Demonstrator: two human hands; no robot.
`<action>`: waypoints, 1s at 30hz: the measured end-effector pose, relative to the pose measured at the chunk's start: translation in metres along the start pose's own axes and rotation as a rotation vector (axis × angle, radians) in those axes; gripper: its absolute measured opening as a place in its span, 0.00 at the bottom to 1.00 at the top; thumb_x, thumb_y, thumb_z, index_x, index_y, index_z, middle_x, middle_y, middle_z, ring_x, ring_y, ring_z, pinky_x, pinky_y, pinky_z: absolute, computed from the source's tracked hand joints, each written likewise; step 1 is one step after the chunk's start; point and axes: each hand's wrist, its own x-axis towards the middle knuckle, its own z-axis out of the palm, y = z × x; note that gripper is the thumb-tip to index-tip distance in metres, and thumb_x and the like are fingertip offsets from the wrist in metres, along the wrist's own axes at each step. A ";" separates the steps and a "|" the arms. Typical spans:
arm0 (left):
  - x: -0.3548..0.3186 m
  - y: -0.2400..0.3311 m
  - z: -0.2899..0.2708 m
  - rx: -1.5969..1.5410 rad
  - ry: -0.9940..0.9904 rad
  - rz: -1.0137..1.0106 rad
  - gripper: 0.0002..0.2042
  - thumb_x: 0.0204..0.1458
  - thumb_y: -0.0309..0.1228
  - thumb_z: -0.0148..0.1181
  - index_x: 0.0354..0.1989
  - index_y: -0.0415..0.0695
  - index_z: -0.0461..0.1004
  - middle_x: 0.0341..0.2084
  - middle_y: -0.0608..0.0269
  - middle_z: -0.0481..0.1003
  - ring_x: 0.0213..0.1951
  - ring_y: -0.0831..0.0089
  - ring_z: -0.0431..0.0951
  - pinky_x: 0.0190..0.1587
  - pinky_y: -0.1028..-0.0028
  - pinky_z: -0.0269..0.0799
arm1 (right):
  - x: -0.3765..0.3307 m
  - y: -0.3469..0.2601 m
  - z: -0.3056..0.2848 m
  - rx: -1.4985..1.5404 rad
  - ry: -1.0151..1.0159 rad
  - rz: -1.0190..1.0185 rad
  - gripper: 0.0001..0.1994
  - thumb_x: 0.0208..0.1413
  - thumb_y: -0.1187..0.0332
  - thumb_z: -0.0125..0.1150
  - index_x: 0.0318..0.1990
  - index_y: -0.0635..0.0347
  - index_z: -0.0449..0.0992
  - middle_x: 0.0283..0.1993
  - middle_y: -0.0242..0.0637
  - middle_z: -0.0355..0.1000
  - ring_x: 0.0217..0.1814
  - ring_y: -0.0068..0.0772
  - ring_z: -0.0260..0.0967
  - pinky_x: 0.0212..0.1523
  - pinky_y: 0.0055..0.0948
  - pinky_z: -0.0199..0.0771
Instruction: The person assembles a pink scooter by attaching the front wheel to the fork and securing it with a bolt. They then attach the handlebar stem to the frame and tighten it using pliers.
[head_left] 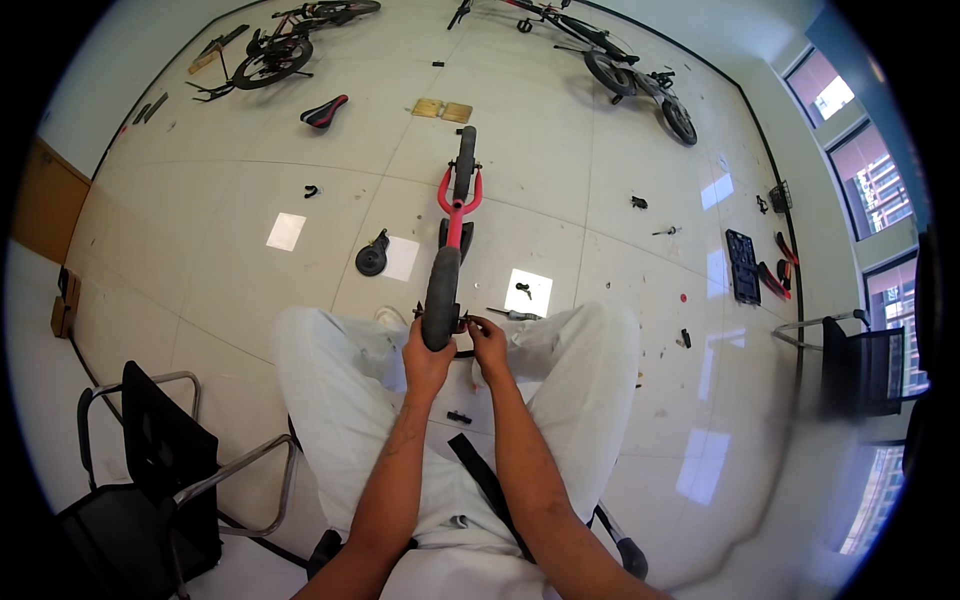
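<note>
A small bike with a red frame point(455, 232) stands between my knees, its near wheel point(441, 285) towards me and its far wheel point(465, 165) pointing away. My left hand point(427, 362) is wrapped round the near tyre at its lower left side. Beside the wheel's axle on the right, my right hand point(489, 345) has its fingers pinched together at a small dark part. What exactly lies in that pinch is too small to make out. Just beyond the right hand, a grey-handled tool point(516, 314) lies on the floor near a small black part point(524, 289).
A round black bike part point(372, 257) lies left of the bike, with a black-and-red saddle point(323, 112) farther off. Cardboard pieces point(441, 109) and more bikes point(270, 62) are at the back. An open tool case point(742, 266) lies right; chairs point(170, 440) stand at both sides.
</note>
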 end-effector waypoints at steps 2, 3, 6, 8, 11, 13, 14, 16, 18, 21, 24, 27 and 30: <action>0.004 -0.002 -0.001 -0.079 -0.035 0.013 0.25 0.39 0.24 0.65 0.49 0.35 0.66 0.37 0.53 0.75 0.38 0.70 0.77 0.42 0.72 0.71 | -0.003 -0.008 -0.001 -0.112 0.042 -0.014 0.11 0.54 0.66 0.57 0.42 0.59 0.79 0.22 0.35 0.73 0.25 0.23 0.67 0.30 0.26 0.66; 0.004 -0.002 -0.002 -0.118 -0.056 0.018 0.25 0.39 0.23 0.65 0.49 0.35 0.66 0.37 0.54 0.75 0.38 0.71 0.77 0.42 0.72 0.71 | -0.004 -0.006 -0.002 -0.114 0.062 -0.013 0.10 0.53 0.66 0.57 0.41 0.58 0.79 0.21 0.35 0.72 0.23 0.22 0.65 0.28 0.26 0.66; -0.005 0.016 -0.001 -0.196 -0.150 0.003 0.21 0.46 0.29 0.62 0.50 0.38 0.67 0.41 0.59 0.74 0.43 0.72 0.74 0.46 0.71 0.69 | 0.002 0.004 -0.002 -0.085 0.148 -0.038 0.10 0.51 0.65 0.60 0.40 0.56 0.80 0.19 0.35 0.69 0.20 0.21 0.60 0.23 0.25 0.61; 0.005 0.004 -0.003 -0.405 0.048 -0.166 0.20 0.51 0.34 0.57 0.51 0.40 0.68 0.44 0.61 0.73 0.47 0.72 0.71 0.50 0.70 0.65 | 0.003 0.005 -0.001 -0.124 0.164 -0.044 0.10 0.51 0.67 0.60 0.40 0.56 0.80 0.19 0.33 0.69 0.19 0.20 0.59 0.23 0.25 0.60; 0.040 -0.053 -0.006 -0.509 0.336 -0.300 0.18 0.56 0.38 0.50 0.52 0.43 0.69 0.49 0.64 0.70 0.52 0.72 0.66 0.52 0.69 0.60 | 0.004 0.006 -0.004 -0.041 0.118 -0.036 0.10 0.51 0.69 0.60 0.41 0.59 0.79 0.20 0.31 0.69 0.20 0.17 0.58 0.23 0.24 0.59; 0.063 -0.105 -0.011 -0.434 0.354 -0.358 0.17 0.55 0.36 0.51 0.52 0.42 0.69 0.47 0.63 0.71 0.52 0.71 0.67 0.52 0.69 0.60 | 0.000 0.003 0.003 0.059 0.052 -0.022 0.11 0.52 0.69 0.60 0.42 0.61 0.79 0.23 0.29 0.70 0.23 0.17 0.58 0.25 0.22 0.59; 0.066 -0.104 -0.008 -0.513 0.254 -0.444 0.17 0.55 0.35 0.52 0.51 0.42 0.69 0.47 0.63 0.72 0.51 0.70 0.67 0.51 0.69 0.60 | 0.000 0.003 0.000 0.101 0.039 -0.010 0.11 0.52 0.69 0.60 0.43 0.63 0.78 0.25 0.29 0.70 0.25 0.17 0.59 0.27 0.22 0.60; 0.069 -0.101 -0.001 -0.668 0.052 -0.611 0.16 0.54 0.33 0.52 0.51 0.41 0.69 0.45 0.61 0.72 0.51 0.70 0.68 0.51 0.70 0.61 | 0.000 0.003 -0.003 0.153 0.021 0.031 0.12 0.53 0.69 0.60 0.44 0.64 0.77 0.29 0.30 0.72 0.28 0.18 0.60 0.30 0.21 0.61; 0.072 -0.116 0.003 -0.706 0.060 -0.546 0.14 0.53 0.35 0.56 0.45 0.42 0.74 0.35 0.66 0.75 0.40 0.75 0.70 0.44 0.72 0.62 | 0.002 0.005 -0.003 0.175 0.008 0.080 0.12 0.53 0.69 0.60 0.44 0.65 0.77 0.33 0.32 0.73 0.31 0.19 0.62 0.33 0.21 0.63; 0.071 -0.113 0.009 -0.700 0.025 -0.556 0.13 0.53 0.36 0.56 0.44 0.43 0.75 0.33 0.68 0.75 0.38 0.76 0.69 0.43 0.71 0.62 | 0.005 0.011 -0.009 0.131 -0.001 0.139 0.13 0.54 0.68 0.60 0.44 0.65 0.77 0.34 0.33 0.73 0.33 0.20 0.64 0.36 0.21 0.64; 0.078 -0.125 0.007 -0.938 0.008 -0.656 0.11 0.54 0.36 0.55 0.42 0.45 0.75 0.32 0.70 0.74 0.38 0.75 0.69 0.43 0.68 0.61 | 0.003 0.010 -0.005 0.148 0.004 0.092 0.13 0.54 0.67 0.60 0.44 0.65 0.77 0.32 0.32 0.72 0.32 0.20 0.63 0.35 0.21 0.63; 0.082 -0.136 0.005 -0.981 -0.021 -0.639 0.10 0.54 0.36 0.55 0.40 0.47 0.75 0.31 0.71 0.73 0.38 0.75 0.69 0.43 0.67 0.60 | 0.002 0.005 -0.003 0.087 -0.006 0.056 0.13 0.55 0.65 0.60 0.41 0.66 0.77 0.31 0.31 0.71 0.33 0.21 0.63 0.34 0.21 0.62; 0.082 -0.134 0.008 -0.904 -0.010 -0.616 0.09 0.53 0.36 0.55 0.39 0.48 0.75 0.30 0.71 0.73 0.37 0.75 0.69 0.43 0.67 0.60 | 0.004 0.006 -0.003 0.101 -0.017 0.071 0.13 0.56 0.63 0.59 0.40 0.66 0.77 0.29 0.30 0.70 0.29 0.19 0.60 0.29 0.21 0.60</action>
